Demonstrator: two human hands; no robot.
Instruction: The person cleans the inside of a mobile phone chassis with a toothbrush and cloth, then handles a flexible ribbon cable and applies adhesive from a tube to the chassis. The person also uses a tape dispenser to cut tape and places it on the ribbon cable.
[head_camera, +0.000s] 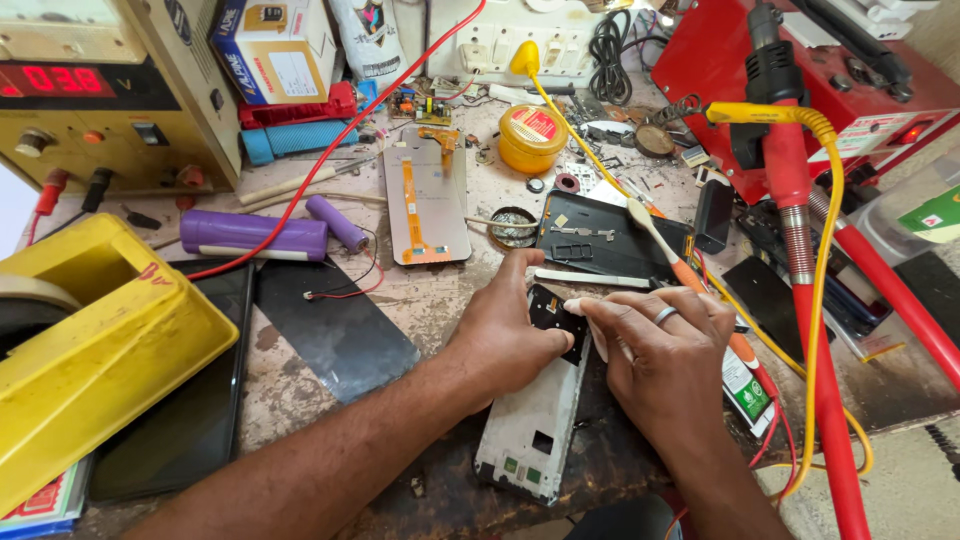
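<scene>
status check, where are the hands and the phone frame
Left hand and right hand both pressing on phone frame. Frame flat on bench. Toothbrush lies close behind.

1. Left hand (510, 325): forearm comes in from lower left, running diagonally up and to the right. Palm down, knuckles up, fingers curled, with the fingertips (560, 342) pressing down.
2. Right hand (665, 355): forearm enters from bottom right and angles up and to the left. Back of the hand faces the camera. A silver ring sits on one finger. Index and thumb extend left, tips pinched down close together.
3. Both hands meet at centre frame, fingertips just beside each other, nearly touching. Both arms bare, wrists low.
</scene>
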